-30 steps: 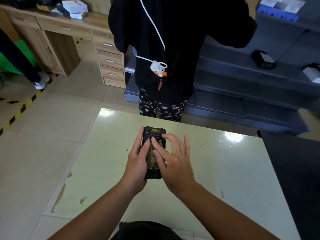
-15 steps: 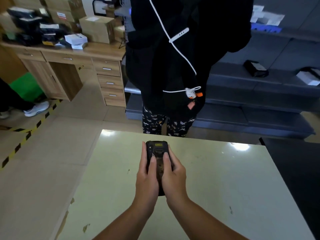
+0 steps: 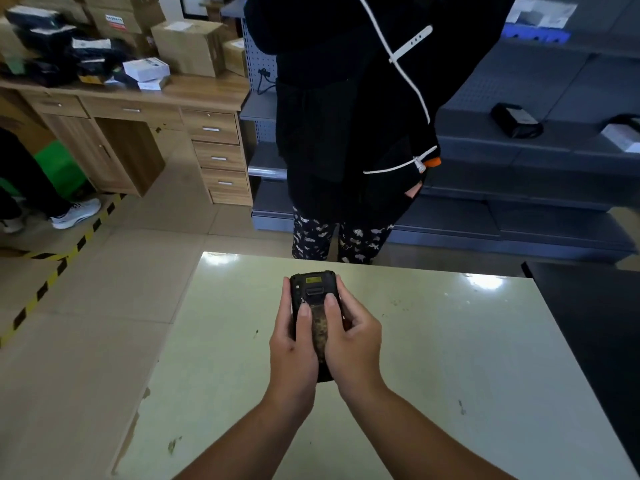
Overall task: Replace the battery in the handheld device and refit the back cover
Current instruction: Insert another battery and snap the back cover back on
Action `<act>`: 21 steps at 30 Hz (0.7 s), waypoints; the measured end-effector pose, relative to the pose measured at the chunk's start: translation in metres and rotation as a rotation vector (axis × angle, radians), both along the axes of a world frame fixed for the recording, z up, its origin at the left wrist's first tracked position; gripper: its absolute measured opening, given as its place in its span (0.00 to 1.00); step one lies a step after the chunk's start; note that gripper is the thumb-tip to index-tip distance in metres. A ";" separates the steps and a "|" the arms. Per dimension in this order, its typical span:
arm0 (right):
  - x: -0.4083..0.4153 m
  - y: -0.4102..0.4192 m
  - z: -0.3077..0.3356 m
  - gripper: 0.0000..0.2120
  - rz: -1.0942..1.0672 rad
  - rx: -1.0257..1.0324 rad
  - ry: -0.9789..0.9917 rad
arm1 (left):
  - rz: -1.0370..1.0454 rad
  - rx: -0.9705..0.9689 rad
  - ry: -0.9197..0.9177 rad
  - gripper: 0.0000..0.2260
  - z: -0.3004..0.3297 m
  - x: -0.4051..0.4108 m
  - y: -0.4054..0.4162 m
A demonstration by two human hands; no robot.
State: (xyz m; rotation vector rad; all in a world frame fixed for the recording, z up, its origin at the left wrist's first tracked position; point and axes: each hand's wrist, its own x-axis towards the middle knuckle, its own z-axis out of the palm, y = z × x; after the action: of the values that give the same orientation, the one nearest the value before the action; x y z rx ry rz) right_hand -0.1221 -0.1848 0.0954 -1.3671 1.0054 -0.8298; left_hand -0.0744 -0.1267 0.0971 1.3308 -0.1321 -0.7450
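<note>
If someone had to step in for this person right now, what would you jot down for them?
Left hand: wrapped round the device's left side, thumb pressing its back.
Right hand: wrapped round the right side, thumb on the back too.
Device: held back-up over the table, near its far edge.
Done: cannot tell; the hands hide most of the back, and no loose battery or cover is in sight.
Left: check that the cover is fully seated all round, then set the device down.

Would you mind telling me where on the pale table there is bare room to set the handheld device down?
The table is bare right of the right hand, up to the dark surface, and left of the left hand, up to the chipped edge. Both hands hold the handheld device at the centre; the wooden desk is crowded with boxes.
</note>
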 end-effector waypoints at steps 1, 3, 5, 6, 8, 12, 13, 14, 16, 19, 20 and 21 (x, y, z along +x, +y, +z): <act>-0.001 0.000 -0.001 0.17 -0.018 0.008 -0.016 | -0.005 -0.002 0.000 0.21 -0.001 0.000 -0.001; -0.002 -0.002 0.000 0.16 -0.045 0.029 -0.042 | -0.018 -0.007 0.013 0.21 -0.001 0.002 -0.002; -0.002 -0.002 0.000 0.16 -0.079 0.030 -0.039 | -0.022 -0.001 0.016 0.21 -0.001 0.003 -0.004; -0.002 -0.002 -0.001 0.16 -0.096 0.024 -0.030 | -0.019 0.003 0.015 0.20 0.000 0.004 -0.005; 0.001 -0.002 -0.003 0.15 -0.132 0.023 -0.010 | -0.012 0.020 -0.008 0.20 0.002 0.004 -0.007; 0.004 -0.005 -0.004 0.14 -0.163 0.037 0.033 | 0.036 0.038 -0.078 0.20 0.002 -0.001 -0.013; 0.004 -0.006 -0.004 0.14 -0.171 0.056 0.032 | 0.037 0.040 -0.086 0.20 0.001 -0.001 -0.014; 0.004 -0.007 -0.004 0.14 -0.183 0.087 0.026 | 0.032 0.042 -0.091 0.20 0.000 -0.002 -0.014; 0.005 -0.009 -0.004 0.15 -0.202 0.154 0.027 | 0.022 0.054 -0.099 0.20 -0.002 -0.002 -0.015; 0.007 -0.011 -0.007 0.16 -0.220 0.188 0.051 | 0.023 0.081 -0.106 0.20 -0.005 -0.003 -0.016; 0.008 -0.011 -0.008 0.17 -0.229 0.192 0.060 | 0.024 0.091 -0.106 0.20 -0.006 -0.003 -0.017; 0.009 -0.012 -0.010 0.17 -0.236 0.196 0.068 | 0.024 0.101 -0.105 0.20 -0.008 -0.003 -0.017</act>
State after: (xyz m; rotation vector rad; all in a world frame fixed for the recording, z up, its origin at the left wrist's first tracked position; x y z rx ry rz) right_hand -0.1135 -0.1965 0.0857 -1.1300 1.2846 -0.8374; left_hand -0.0772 -0.1438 0.0895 1.4661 -0.1630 -0.6688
